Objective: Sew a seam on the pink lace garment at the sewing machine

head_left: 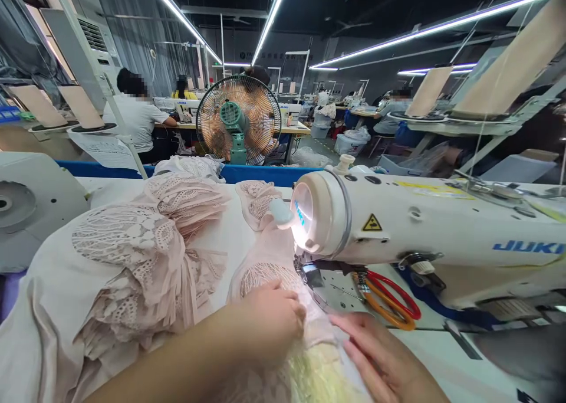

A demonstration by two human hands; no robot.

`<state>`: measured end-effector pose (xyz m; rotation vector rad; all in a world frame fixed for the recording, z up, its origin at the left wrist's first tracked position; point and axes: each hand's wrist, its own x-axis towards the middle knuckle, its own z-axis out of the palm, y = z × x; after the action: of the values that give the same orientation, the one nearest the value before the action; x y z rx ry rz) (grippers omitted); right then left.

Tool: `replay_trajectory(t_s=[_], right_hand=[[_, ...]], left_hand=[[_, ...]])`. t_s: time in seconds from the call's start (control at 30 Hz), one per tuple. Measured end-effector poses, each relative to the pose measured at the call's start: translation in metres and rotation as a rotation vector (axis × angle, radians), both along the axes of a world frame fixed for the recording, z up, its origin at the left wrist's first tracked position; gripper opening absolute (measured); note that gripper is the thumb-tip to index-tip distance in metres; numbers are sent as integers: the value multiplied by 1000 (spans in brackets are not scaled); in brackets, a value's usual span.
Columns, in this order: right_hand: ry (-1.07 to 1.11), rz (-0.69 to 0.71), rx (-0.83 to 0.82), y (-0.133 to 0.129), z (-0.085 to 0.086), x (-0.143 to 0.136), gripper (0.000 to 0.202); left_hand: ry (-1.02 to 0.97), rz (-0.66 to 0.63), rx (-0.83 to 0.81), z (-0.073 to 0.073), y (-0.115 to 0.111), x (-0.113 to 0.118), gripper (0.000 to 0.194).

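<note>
A pale pink lace fabric piece [269,276] lies under the needle area of a white sewing machine [375,214], close to its lit head. My left hand [276,317] rests on this piece with fingers curled into it, just in front of the presser foot. To the right, my right hand [378,353] lies along the fabric's edge, its fingers stretched out and apart. Below and between the hands is a yellowish sheer part [316,373] of the material, partly blurred. The needle itself is hard to make out.
A large heap of pink lace pieces [145,243] covers the table's left side. Scissors with red and orange handles [393,302] lie under the machine arm. Thread cones [428,90] stand on racks. Beyond the table are a green fan [234,117] and a seated person [137,120].
</note>
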<state>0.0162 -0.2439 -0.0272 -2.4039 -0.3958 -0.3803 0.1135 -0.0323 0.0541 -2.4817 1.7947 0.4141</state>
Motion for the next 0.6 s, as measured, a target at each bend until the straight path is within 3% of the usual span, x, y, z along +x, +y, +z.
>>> replay_trajectory(t_s=[0.13, 0.23, 0.33, 0.4, 0.5, 0.6], right_hand=[[-50, 104, -146, -3, -18, 10, 25], [-78, 74, -154, 1, -25, 5, 22], [-92, 90, -140, 2, -23, -1, 22], [-89, 112, -135, 1, -19, -3, 22], [-83, 100, -189, 4, -14, -3, 25], [-100, 72, -247, 10, -9, -2, 29]], left_hand=[[-12, 17, 61, 8, -8, -15, 19], [-77, 36, 65, 1, -9, -19, 28], [-156, 38, -18, -11, -7, -20, 36], [-203, 13, -72, -18, -6, -20, 30], [-228, -1, -80, -21, -4, -18, 18], [-219, 25, -77, -21, -4, -13, 20]])
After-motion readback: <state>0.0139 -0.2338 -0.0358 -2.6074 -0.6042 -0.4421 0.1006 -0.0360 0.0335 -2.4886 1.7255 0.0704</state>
